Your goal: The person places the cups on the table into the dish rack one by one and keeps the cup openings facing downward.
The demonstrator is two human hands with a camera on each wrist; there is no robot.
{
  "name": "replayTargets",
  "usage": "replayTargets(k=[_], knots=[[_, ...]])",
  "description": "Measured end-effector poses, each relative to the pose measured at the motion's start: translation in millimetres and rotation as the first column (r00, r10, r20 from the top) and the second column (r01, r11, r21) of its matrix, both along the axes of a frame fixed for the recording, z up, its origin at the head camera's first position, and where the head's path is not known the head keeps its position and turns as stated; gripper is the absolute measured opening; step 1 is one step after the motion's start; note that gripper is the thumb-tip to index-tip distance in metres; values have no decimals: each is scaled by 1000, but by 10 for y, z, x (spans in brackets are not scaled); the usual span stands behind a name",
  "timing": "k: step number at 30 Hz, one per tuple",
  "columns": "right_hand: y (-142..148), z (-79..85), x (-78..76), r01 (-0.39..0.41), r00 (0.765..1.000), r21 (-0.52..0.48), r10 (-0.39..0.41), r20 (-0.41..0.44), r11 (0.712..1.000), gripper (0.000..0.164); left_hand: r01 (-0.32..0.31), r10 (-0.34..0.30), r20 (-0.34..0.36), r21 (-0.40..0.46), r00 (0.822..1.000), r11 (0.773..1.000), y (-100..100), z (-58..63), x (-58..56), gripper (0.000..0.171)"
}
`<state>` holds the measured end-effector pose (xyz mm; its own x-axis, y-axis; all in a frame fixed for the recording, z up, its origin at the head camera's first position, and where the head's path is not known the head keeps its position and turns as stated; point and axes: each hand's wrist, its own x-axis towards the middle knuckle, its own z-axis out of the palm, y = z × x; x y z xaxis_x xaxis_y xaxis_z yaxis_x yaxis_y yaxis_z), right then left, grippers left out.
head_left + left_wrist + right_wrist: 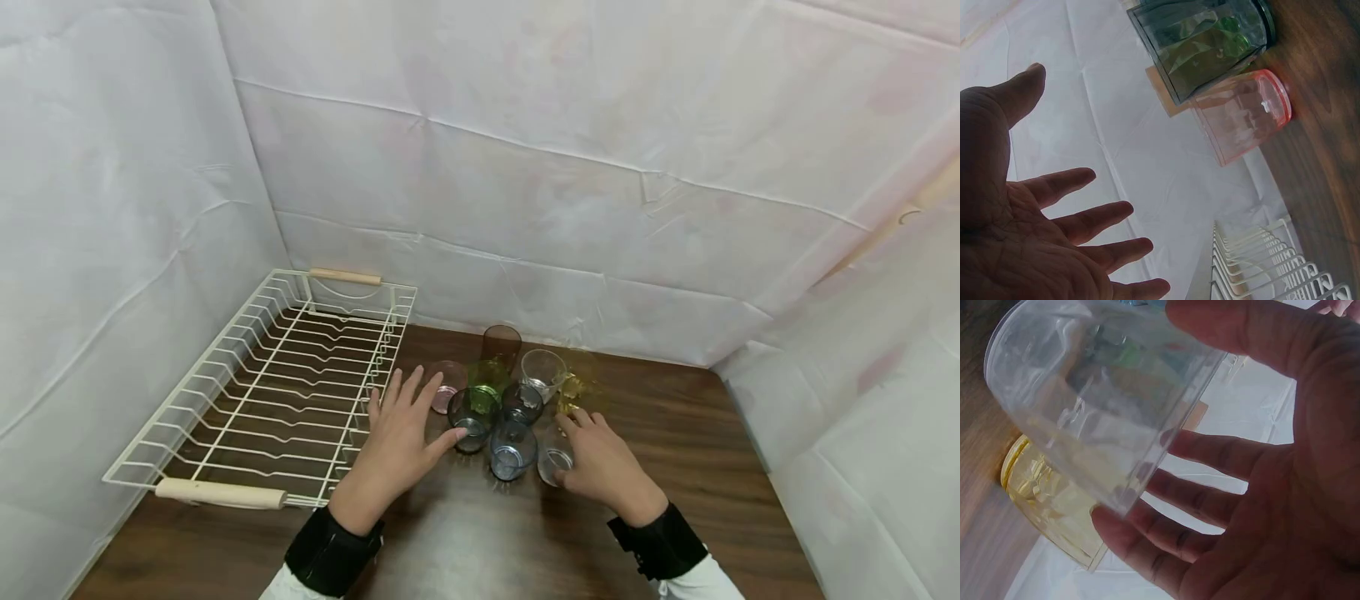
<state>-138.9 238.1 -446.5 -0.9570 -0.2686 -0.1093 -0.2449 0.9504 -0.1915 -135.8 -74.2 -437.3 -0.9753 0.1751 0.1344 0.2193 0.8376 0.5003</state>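
In the head view, the clear cup (555, 461) is at the right hand (609, 467), just beside the light blue cup (512, 456). The left hand (393, 446) is spread wide, with its thumb by the dark blue cup (469, 423). The white rack (221, 493) sits on the table (480, 558). The yellow cup (579, 390) is hard to make out, because it is see-through and the right hand hides some of it.

In the left wrist view, the left hand's fingers are apart and hold nothing. The pink cup (1244, 115) is next to the dark blue one, which is cut off at the top. The rack is cut off too.

In the right wrist view, the right hand's fingers are spread around the clear cup's rim, with the thumb across from them. I can't tell if they press on it. The cup looks light, stiff and slippery, and it might crack if bumped. A soft squeeze on its sides, below the rim, seems best. Its top bit is cut off.
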Motion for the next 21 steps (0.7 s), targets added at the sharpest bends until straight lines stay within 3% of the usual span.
replayTargets(k=[6,10,18,21], knots=[[71,66,11,37,999,-52,-37,3,998,84,-2,2,-5,6,1000,1000,0,-8,-2,89],[167,196,74,78,997,-141,-76,16,987,82,1,-1,-6,5,1000,1000,7,-12,13,88],[267,485,226,86,995,-330,-96,-13,940,77,34,-34,-2,52,999,998,55,-5,31,86],[275,524,268,99,995,-416,-102,15,904,75,72,-73,3,84,997,994,87,-3,46,86]])
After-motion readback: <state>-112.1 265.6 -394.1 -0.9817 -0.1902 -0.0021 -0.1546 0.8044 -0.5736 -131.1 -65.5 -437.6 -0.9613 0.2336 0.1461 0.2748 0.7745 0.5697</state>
